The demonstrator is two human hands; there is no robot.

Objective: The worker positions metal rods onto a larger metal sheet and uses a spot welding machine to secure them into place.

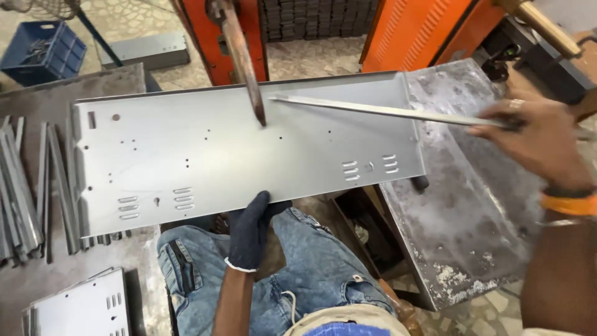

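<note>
We are lining up a thin metal strip [385, 111] on the big flat metal sheet [249, 155], right under the rusty welding tip [260, 115]. Our left hand [250, 229] (in a dark glove) grips the sheet's near edge. Our bare right hand [538, 146] pinches the strip's far end. Next, the strip must probably sit straight and still under the tip.
</note>
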